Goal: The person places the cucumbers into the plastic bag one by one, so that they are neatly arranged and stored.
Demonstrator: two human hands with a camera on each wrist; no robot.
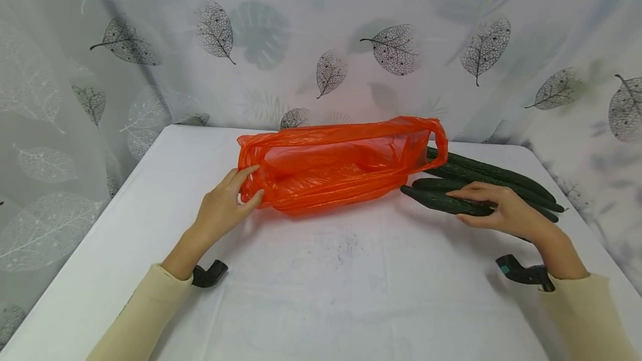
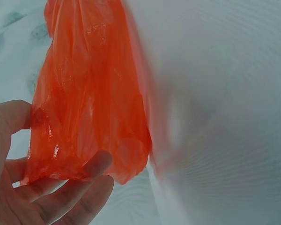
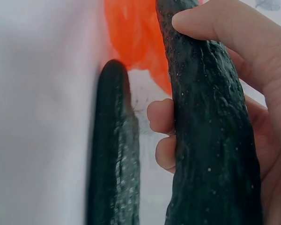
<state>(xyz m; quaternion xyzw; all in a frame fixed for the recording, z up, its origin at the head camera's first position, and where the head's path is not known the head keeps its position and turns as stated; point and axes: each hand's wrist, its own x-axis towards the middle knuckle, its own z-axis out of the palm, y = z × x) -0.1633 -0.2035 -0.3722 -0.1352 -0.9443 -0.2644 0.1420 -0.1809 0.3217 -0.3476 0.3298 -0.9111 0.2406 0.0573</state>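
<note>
Got white tabletop (image 1: 351, 316) with dark specks (image 1: 346, 245); also got pale curtain (image 1: 301, 21) behind and at both sides, printed with skeleton leaves (image 1: 215, 28).

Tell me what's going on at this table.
A person's right hand grips a cucumber, with more cucumbers lying near it on the table. Their left hand holds the left end of an orange bag. The bag's mouth is open, and the gripped cucumber is outside it.

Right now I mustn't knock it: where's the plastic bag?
In the head view, the plastic bag lies centrally near the far edge of the table, between the left hand and the cucumbers.
</note>
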